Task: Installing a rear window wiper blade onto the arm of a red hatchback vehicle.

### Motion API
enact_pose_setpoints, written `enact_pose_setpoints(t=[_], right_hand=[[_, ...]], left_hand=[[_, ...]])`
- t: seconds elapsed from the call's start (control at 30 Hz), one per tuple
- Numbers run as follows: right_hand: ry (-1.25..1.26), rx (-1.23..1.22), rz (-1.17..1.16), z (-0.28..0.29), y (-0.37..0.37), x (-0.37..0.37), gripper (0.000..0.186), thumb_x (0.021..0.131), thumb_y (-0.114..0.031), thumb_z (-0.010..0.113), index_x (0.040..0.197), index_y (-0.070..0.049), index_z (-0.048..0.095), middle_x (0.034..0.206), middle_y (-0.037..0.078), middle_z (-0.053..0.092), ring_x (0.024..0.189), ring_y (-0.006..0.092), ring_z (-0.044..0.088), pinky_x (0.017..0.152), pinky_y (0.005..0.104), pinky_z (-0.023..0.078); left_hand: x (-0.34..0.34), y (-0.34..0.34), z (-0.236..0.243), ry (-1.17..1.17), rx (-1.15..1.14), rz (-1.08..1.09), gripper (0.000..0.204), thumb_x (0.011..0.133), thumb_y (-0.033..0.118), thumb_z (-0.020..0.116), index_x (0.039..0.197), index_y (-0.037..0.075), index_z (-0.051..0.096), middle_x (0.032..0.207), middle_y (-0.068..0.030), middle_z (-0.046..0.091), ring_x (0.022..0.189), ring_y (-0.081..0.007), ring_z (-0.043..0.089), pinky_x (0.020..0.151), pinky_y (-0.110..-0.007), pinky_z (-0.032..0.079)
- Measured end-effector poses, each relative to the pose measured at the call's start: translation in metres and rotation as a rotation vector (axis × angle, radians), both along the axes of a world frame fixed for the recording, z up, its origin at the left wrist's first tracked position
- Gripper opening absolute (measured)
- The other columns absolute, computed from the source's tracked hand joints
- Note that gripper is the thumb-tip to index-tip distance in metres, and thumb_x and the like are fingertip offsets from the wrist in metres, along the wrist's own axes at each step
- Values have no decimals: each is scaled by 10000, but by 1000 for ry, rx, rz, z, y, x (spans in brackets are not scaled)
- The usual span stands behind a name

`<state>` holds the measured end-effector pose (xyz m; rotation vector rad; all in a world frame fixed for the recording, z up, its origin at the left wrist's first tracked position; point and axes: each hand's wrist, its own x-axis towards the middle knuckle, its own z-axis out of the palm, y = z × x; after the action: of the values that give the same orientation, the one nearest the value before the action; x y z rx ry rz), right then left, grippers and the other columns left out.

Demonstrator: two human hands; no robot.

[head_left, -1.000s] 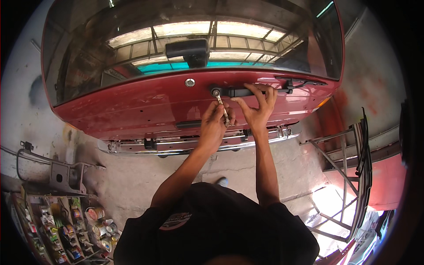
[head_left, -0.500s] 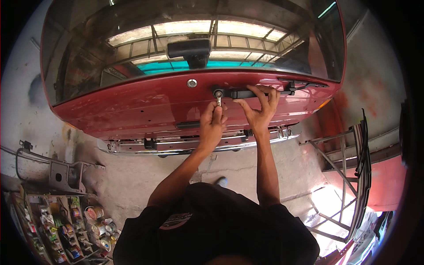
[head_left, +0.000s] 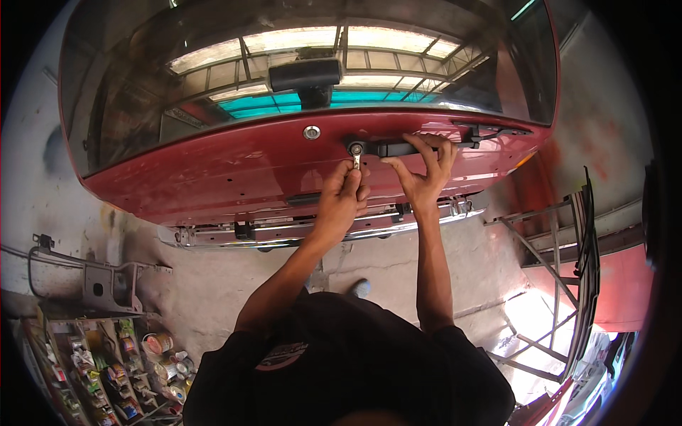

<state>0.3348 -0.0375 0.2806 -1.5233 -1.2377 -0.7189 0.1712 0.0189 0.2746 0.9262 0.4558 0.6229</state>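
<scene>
In my left hand (head_left: 338,200) is a small silver wrench (head_left: 356,160), gripped by its handle between thumb and fingers. The wrench's head sits over the pivot end of a black rear wiper arm (head_left: 395,150). That arm runs rightward across the red tailgate (head_left: 213,170) of a vehicle, below the rear window. My right hand (head_left: 426,182) holds the wiper arm's middle, with the fingers over its upper edge and the thumb below. The fastener under the wrench's head is mostly hidden.
A round silver lock (head_left: 312,132) lies left of the pivot. Below runs a chrome bumper (head_left: 383,233). At lower left stands a rack (head_left: 53,323) of cans and bottles. A metal frame (head_left: 556,270) leans at right, and a wall bounds the left.
The view has shifted slightly. Both hands keep their holds on the wrench and the wiper arm, and the wrench remains at the pivot with little visible turning.
</scene>
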Motion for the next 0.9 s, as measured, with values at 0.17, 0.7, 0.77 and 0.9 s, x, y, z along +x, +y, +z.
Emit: enact_pose_setpoints(t=[0.17,0.7,0.77,0.9], right_hand=[[14,-9,-11,-3,-1,0,480,564,-299,888,980,-131,716,948,20,573,930,229,512,815,382,431],[23,6,8,-5,1,1,483,564,-293,883,990,-136,717,977,20,588,941,230,516,827,380,424],[27,15,11,-6,1,0,485,563,-295,883,991,-138,717,978,19,588,941,230,515,829,380,424],[28,12,-2,-5,-1,2,496,551,-296,881,994,-143,718,977,16,591,938,228,515,826,377,424]], left_hand=[[-3,7,2,117,186,-18,163,1053,179,371,1032,69,490,672,28,378,493,-31,275,433,-202,270],[-4,28,-9,-213,-266,-315,397,1008,475,410,803,136,435,556,65,212,442,-54,193,408,-236,170],[-3,32,-9,-200,-285,-344,406,1003,492,411,790,146,420,557,66,203,443,-54,187,408,-240,161],[-1,35,-11,-179,-311,-388,426,994,518,414,764,160,404,563,66,187,445,-56,170,403,-245,141]])
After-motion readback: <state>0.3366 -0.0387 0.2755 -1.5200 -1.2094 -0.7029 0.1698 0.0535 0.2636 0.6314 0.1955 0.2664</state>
